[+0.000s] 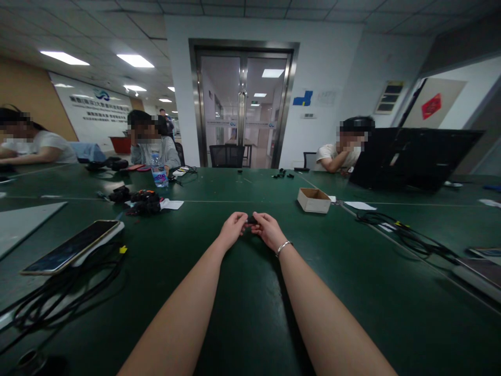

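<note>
Both my arms reach forward over the dark green table (250, 313). A small black object (251, 220) sits between my hands, too small and too far covered by fingers to name. My right hand (268, 230) grips it from the right with bent fingers, and a silver bracelet (283, 248) circles that wrist. From the other side, my left hand (234, 228) is closed, its thumb and fingertips pinched at the left end of the black object. What exactly those left fingertips hold is hidden.
An open cardboard box (314, 201) stands right of my hands. Left lie a smartphone (74, 245), coiled black cables (58, 303) and black gear (143, 201), near a water bottle (159, 172). More cables (407, 237) and a monitor (415, 159) are right. Several people sit beyond.
</note>
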{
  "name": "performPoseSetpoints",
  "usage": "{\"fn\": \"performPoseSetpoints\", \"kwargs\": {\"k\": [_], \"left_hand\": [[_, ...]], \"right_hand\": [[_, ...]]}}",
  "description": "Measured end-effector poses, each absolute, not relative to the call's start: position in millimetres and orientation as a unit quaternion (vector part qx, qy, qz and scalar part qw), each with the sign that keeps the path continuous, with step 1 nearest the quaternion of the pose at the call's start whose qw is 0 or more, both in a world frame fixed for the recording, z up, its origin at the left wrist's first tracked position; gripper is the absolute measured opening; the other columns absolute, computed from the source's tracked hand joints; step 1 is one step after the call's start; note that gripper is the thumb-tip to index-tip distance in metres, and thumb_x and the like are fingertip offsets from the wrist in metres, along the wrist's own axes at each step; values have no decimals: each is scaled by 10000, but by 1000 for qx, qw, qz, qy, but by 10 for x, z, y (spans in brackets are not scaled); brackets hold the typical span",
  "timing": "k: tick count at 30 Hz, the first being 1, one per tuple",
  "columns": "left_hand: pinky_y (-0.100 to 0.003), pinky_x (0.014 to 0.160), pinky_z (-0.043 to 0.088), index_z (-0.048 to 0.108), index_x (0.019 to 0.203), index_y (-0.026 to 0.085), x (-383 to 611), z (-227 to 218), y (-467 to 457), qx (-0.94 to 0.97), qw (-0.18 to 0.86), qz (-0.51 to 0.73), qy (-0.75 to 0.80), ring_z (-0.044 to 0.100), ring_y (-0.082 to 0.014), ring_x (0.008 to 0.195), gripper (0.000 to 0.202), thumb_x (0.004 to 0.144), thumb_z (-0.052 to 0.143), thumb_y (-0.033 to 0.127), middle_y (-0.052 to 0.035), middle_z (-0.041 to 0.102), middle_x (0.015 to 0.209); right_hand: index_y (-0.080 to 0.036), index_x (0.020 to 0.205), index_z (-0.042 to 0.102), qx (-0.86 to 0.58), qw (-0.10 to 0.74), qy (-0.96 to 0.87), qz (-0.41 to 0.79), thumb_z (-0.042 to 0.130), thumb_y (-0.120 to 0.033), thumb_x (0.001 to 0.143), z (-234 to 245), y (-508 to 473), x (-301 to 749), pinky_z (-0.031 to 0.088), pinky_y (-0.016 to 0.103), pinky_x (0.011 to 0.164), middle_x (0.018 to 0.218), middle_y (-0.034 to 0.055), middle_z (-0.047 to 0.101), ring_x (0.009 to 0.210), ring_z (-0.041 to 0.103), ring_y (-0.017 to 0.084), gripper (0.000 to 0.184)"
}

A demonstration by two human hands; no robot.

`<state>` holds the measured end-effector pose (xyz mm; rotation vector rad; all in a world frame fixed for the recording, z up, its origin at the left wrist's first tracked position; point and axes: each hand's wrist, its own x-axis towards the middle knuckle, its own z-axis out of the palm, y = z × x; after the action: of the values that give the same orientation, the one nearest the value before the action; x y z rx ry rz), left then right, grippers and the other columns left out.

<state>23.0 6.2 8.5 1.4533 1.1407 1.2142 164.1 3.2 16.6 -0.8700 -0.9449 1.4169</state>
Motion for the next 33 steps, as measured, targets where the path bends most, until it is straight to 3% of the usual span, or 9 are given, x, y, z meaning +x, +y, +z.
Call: {"fn": "performPoseSetpoints", "kwargs": {"k": [2, 6, 10, 14, 18, 22, 26, 30, 33], "left_hand": [[-180, 483, 392, 589, 1048, 146, 231, 85, 65, 586, 453, 485, 464, 497, -93, 552, 283, 891, 459, 342, -10, 547, 677], [-175, 505, 406, 584, 1082, 183, 231, 89, 62, 586, 439, 498, 465, 528, -98, 627, 299, 797, 590, 273, -12, 569, 783], [-186, 461, 356, 597, 1038, 161, 231, 86, 67, 583, 458, 485, 464, 461, -89, 515, 293, 875, 468, 368, 4, 534, 665], [-185, 476, 360, 592, 1094, 194, 227, 71, 85, 592, 436, 484, 474, 483, -94, 554, 307, 827, 544, 337, 3, 558, 724], [-195, 469, 337, 607, 1059, 165, 225, 87, 79, 604, 448, 468, 464, 444, -98, 499, 346, 896, 407, 395, 8, 525, 615], [-190, 464, 331, 585, 1116, 174, 233, 105, 65, 594, 447, 471, 475, 458, -95, 519, 316, 838, 502, 300, 15, 526, 659], [-191, 456, 317, 600, 1072, 161, 237, 96, 66, 593, 452, 477, 466, 420, -92, 480, 331, 890, 407, 360, 24, 485, 592], [-181, 468, 341, 588, 1111, 185, 237, 110, 53, 582, 445, 483, 480, 457, -87, 522, 305, 838, 496, 287, 17, 521, 673], [-181, 442, 326, 583, 1104, 170, 235, 125, 39, 575, 461, 477, 479, 438, -86, 490, 318, 874, 448, 344, 17, 509, 646]], "right_hand": [[-148, 763, 596, -368, 576, -408, 605, 796, -321, 715, 165, 32, 1642, 514, 175, 454, 616, 5, 632, 489, 591, 87, 269], [-146, 769, 604, -367, 575, -407, 607, 777, -296, 737, 168, 23, 1648, 517, 174, 458, 621, 10, 639, 484, 586, 83, 231], [-150, 763, 608, -364, 572, -410, 610, 775, -289, 739, 174, 14, 1652, 517, 173, 458, 619, 6, 637, 493, 594, 86, 218], [-150, 771, 609, -366, 569, -410, 612, 779, -284, 734, 176, 19, 1653, 517, 171, 454, 633, 9, 643, 487, 595, 84, 220], [-148, 769, 609, -373, 565, -409, 611, 765, -265, 751, 179, 21, 1650, 521, 171, 457, 622, 6, 639, 495, 601, 87, 195], [-147, 779, 607, -370, 565, -415, 610, 769, -262, 744, 182, 9, 1650, 518, 170, 462, 645, 13, 651, 501, 603, 86, 202], [-145, 779, 608, -362, 566, -420, 610, 771, -273, 740, 179, 1, 1655, 522, 176, 479, 664, 18, 653, 517, 607, 88, 211], [-147, 784, 606, -365, 567, -417, 610, 780, -280, 729, 176, 7, 1653, 517, 176, 471, 653, 13, 647, 508, 601, 87, 225], [-151, 781, 606, -365, 568, -415, 610, 791, -290, 718, 175, 11, 1650, 521, 181, 472, 658, 15, 650, 511, 602, 89, 240]]}}
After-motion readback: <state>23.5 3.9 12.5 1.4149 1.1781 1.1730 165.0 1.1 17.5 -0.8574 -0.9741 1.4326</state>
